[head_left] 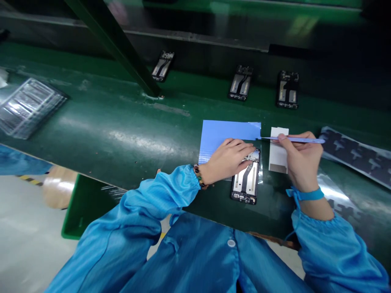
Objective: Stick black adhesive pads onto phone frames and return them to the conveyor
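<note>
An opened phone, its inner plate and black ribbon cable exposed, lies flat on the bench in front of me. My left hand rests over its upper end, fingers bent across it, and hides part of it. Under that hand a blue sheet sticks out. In my right hand I pinch light purple tweezers, held nearly level with the thin tip pointing left at the blue sheet's right edge. Beneath the tweezers lies a white card strip with a grey lower end.
Opened phones and a third phone lie along the back. A green post rises from the bench. Clear plastic trays sit left; a sheet of dark die-cut stickers sits right. Below is a green bin.
</note>
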The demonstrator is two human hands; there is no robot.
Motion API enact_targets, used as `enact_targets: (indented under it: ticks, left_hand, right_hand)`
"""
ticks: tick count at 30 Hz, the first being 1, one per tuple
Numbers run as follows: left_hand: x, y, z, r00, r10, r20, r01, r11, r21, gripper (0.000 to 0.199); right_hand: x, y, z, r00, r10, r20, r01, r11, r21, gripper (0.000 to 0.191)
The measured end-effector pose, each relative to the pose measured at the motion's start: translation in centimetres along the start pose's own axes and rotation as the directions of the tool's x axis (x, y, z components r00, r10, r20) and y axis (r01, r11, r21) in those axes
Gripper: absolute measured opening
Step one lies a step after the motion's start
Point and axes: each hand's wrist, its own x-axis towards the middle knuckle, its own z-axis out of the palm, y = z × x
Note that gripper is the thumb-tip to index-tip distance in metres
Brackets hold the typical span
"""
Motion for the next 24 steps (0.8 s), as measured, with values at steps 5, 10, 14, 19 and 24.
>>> enact_targets:
  ticks: [5,10,14,19,24]
  left_hand:
    - [-0.2,-0.5,-1.0,1.000,-0.019,0.023,0.020,0.999,-0.042,0.048]
    - [-0.4,-1.0,-1.5,0.999,-0.017,0.028,0.018,0.998,-0.053,0.045]
    - [-0.5,-1.4,-1.5,1.000,0.017,0.026,-0.016,0.998,-0.055,0.043]
    - [-0.7,-1.6,-1.6,1.000,0.014,0.006,-0.014,0.997,-0.071,0.038]
    - [-0.7,-1.6,-1.8,1.000,0.009,0.013,-0.008,0.996,-0.088,0.032]
  right_hand:
    - [-4.2,-1.2,-0.4,1.000,-0.022,-0.022,0.022,1.000,0.002,0.043]
    - [-7.1,-0.5,0.4,0.997,-0.020,0.071,0.026,0.996,-0.090,0.044]
    - [-6.9,0.0,0.4,0.997,-0.014,0.074,0.021,0.995,-0.099,0.045]
    - [-7.0,-0.3,0.5,0.994,-0.016,0.108,0.030,0.991,-0.129,0.042]
    - [-7.2,-0.9,0.9,0.993,-0.016,0.117,0.033,0.989,-0.144,0.042]
